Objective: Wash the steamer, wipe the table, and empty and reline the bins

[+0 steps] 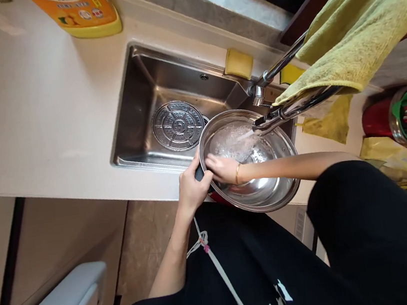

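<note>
A shiny steel pan (270, 193) is held over the near edge of the sink (136, 106). My left hand (191, 187) is wrapped round the pan's dark handle at its left rim. My right hand (223, 167), with a gold bracelet at the wrist, lies inside the pan with its fingers curled against the wet bottom; whether it holds anything I cannot make out. Water runs from the tap (281, 113) into the pan.
A round perforated steel plate (178, 125) lies in the sink. A yellow sponge (238, 62) sits on the rim. A green cloth (360, 29) hangs over the tap. An orange detergent bottle (81, 13) stands on the counter. A chopstick holder (403, 117) is right.
</note>
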`<action>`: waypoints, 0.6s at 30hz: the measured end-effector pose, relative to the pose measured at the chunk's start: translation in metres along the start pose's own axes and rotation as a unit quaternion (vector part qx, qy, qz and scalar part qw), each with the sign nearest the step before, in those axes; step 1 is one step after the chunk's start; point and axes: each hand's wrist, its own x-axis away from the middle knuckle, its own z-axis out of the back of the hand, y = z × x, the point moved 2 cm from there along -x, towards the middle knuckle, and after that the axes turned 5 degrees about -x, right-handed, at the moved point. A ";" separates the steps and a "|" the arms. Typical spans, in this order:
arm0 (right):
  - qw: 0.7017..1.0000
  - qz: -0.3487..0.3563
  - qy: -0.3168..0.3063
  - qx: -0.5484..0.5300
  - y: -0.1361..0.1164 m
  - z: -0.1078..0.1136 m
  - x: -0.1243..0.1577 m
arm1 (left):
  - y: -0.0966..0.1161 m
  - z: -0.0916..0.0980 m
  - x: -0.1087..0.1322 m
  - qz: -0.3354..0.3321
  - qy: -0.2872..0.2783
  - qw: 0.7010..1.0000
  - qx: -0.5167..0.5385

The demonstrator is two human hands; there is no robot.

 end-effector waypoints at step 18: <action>0.972 0.038 -0.115 -0.200 -0.018 0.002 0.058 | 0.002 0.001 0.006 0.007 -0.005 0.998 -0.055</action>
